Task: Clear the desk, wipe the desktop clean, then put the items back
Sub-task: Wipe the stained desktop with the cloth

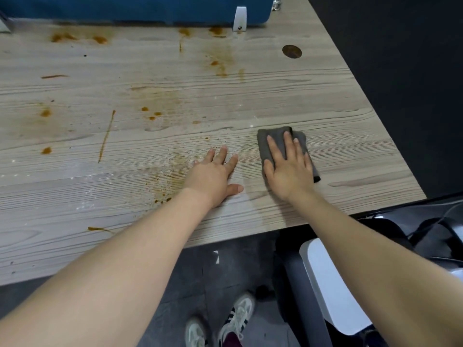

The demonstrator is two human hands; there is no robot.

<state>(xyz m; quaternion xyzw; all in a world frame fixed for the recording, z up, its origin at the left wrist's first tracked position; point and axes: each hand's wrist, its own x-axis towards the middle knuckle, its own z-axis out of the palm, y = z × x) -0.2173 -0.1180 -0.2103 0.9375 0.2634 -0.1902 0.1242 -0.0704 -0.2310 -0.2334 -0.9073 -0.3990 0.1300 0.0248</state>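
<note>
**Cloth pressed flat on a stained desk**

A grey cloth (283, 144) is seen lying on the desk (350, 146), folded into a rough pad. It is pinned under the right hand (290, 169), which is laid flat on it with fingers spread apart and extended; nothing is clamped, the cloth being held only by downward pressure of the palm. A corner of the cloth shows beyond the fingertips and another strip shows on the hand's outer side.

Just beside the cloth, on its left, the left hand (215, 174) is rested palm down on bare wood, fingers apart and straight, thumb pointed toward the cloth. Nothing is held in it, and the two hands are not touching.

Orange-brown stains (220, 63) are scattered far beyond the cloth and well to its left, as blotches, drips and thin streaks. A patch of fine specks (162, 191) lies just left of the left wrist. A round dark hole (292, 51) is seen well beyond the cloth, and a white bracket (239, 18) with a blue panel (135, 8) stands at the far edge.

Nearer than the cloth, below the desk edge, a white chair (325, 284) and shoes (235, 319) are visible on the dark floor.
</note>
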